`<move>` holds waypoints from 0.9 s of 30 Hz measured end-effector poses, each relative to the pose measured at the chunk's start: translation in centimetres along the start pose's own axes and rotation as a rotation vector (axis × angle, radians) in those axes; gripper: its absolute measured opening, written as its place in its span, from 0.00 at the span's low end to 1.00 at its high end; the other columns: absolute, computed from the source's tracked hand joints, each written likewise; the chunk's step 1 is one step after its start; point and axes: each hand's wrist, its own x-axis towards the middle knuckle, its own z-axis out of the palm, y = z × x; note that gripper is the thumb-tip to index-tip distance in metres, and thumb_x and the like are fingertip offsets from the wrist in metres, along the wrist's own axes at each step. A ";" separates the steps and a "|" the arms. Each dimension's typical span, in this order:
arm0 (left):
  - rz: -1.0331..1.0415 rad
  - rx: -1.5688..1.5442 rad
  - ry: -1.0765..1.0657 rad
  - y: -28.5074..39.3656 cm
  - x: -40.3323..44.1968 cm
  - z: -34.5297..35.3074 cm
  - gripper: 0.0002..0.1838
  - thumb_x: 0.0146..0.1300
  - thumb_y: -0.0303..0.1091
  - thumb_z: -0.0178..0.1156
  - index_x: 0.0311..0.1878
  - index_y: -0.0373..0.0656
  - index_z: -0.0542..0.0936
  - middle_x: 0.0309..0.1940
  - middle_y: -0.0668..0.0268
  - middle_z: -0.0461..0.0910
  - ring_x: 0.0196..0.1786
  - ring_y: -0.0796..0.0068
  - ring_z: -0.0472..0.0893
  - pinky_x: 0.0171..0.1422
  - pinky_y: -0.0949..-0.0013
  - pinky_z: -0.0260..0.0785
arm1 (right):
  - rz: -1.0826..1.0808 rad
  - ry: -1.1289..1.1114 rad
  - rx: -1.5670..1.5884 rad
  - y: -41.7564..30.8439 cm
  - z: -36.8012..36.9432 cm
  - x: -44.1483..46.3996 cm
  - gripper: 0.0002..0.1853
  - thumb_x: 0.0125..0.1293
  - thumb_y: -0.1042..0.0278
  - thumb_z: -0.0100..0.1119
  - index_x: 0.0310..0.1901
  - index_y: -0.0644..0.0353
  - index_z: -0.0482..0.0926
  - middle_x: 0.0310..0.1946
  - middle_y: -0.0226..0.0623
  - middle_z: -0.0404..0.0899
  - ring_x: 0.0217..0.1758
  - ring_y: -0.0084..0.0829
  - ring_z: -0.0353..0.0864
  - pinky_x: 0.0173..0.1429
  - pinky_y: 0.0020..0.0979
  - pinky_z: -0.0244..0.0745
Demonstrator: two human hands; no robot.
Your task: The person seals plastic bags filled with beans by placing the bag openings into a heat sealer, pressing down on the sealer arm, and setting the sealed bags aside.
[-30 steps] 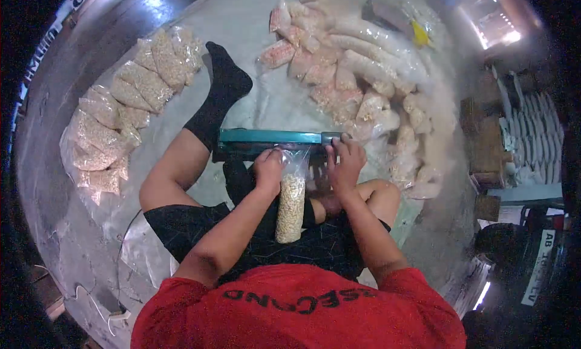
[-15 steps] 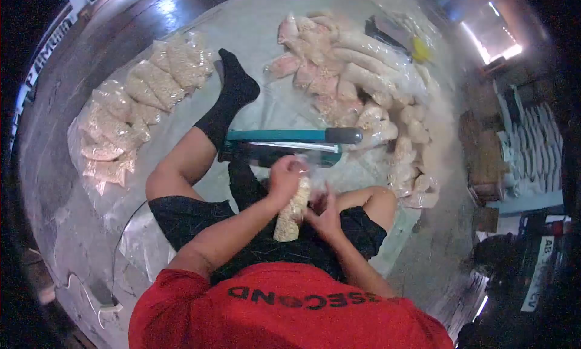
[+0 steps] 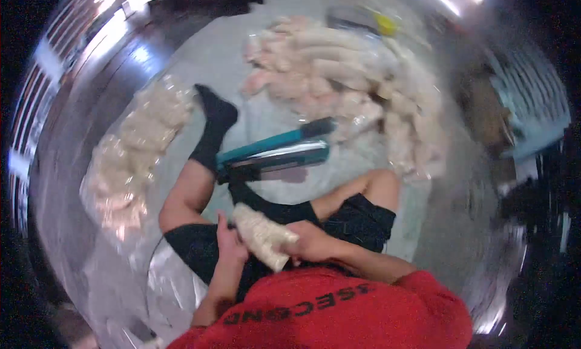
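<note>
A clear plastic bag filled with pale, small pieces (image 3: 263, 235) lies tilted above my lap. My right hand (image 3: 307, 242) is closed around its lower right end. Beside the bag's left side is my left hand (image 3: 231, 245), its thumb raised and apart from the bag; whether its other fingers touch the plastic is unclear. In front of my folded leg rests a teal and black lever bag sealer (image 3: 272, 152), blurred, with its long arm raised at a slight angle.
Several filled bags (image 3: 136, 143) lie in a row on the left. A larger pile of pale and pinkish bags (image 3: 339, 65) spreads to the front right, with a yellow item (image 3: 385, 25) behind it. Pale sheeting (image 3: 266, 116) covers the floor.
The bag has tipped from near upright to a leftward slant. My left hand has left its top end and dropped to its side, while my right hand now grips its lower end. The view has turned.
</note>
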 end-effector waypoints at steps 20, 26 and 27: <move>1.605 1.632 0.613 25.9 7.6 17.9 0.28 0.68 0.38 0.66 0.64 0.30 0.75 0.62 0.47 0.79 0.66 0.52 0.78 0.72 0.60 0.66 | -0.482 1.736 -1.085 11.3 -38.3 8.9 0.12 0.57 0.71 0.62 0.43 0.60 0.84 0.38 0.47 0.80 0.45 0.53 0.78 0.54 0.48 0.73; 1.709 1.794 0.061 2.0 4.6 15.4 0.18 0.66 0.38 0.67 0.56 0.42 0.81 0.59 0.55 0.81 0.65 0.51 0.77 0.74 0.53 0.63 | -0.491 1.809 -0.483 5.5 -35.8 3.8 0.12 0.68 0.59 0.62 0.42 0.61 0.82 0.40 0.49 0.83 0.46 0.54 0.82 0.53 0.45 0.76; 1.755 1.821 -0.138 -1.3 3.9 15.6 0.18 0.64 0.39 0.68 0.54 0.42 0.82 0.60 0.55 0.81 0.66 0.50 0.76 0.74 0.51 0.62 | -0.542 1.847 -0.420 4.4 -34.8 2.9 0.14 0.73 0.57 0.58 0.41 0.62 0.80 0.37 0.46 0.82 0.42 0.52 0.82 0.47 0.44 0.76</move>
